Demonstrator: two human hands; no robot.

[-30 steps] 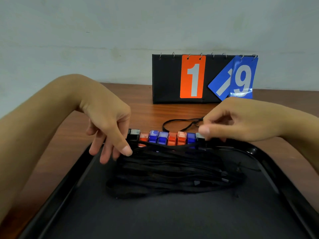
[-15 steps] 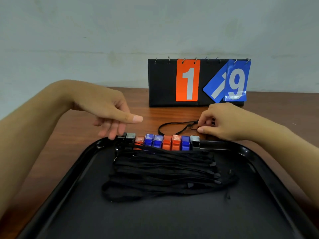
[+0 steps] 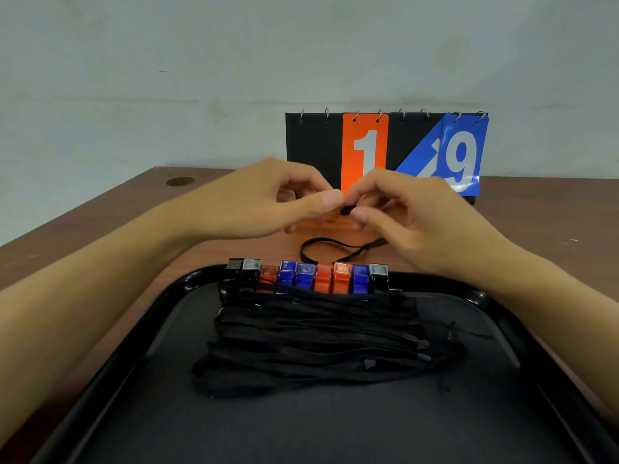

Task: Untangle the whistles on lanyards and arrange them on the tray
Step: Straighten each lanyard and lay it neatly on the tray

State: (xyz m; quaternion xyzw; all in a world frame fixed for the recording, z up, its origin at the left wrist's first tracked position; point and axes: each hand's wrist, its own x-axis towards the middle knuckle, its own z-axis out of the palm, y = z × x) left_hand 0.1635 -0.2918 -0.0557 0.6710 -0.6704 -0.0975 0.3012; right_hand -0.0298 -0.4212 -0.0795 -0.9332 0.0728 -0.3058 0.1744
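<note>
A black tray (image 3: 117, 390) lies in front of me. Along its far edge stands a row of several whistles (image 3: 308, 276), black, orange and blue, with their black lanyards (image 3: 315, 343) laid in a flat bundle behind them on the tray. Beyond the tray, my left hand (image 3: 268, 199) and my right hand (image 3: 415, 212) meet above the wooden table, both pinching one small orange whistle (image 3: 335, 217) and its cord end. That whistle is mostly hidden by my fingers. Its loose lanyard (image 3: 335, 251) hangs down in a loop onto the table.
A flip scoreboard (image 3: 385, 152) showing an orange 1 and a blue 9 stands at the back of the wooden table (image 3: 100, 222), against a pale wall. The table's left edge runs diagonally at the left.
Both hands have left the tray's far edge and come together above the table. They have lifted the last whistle there, which my right hand reached for first.
</note>
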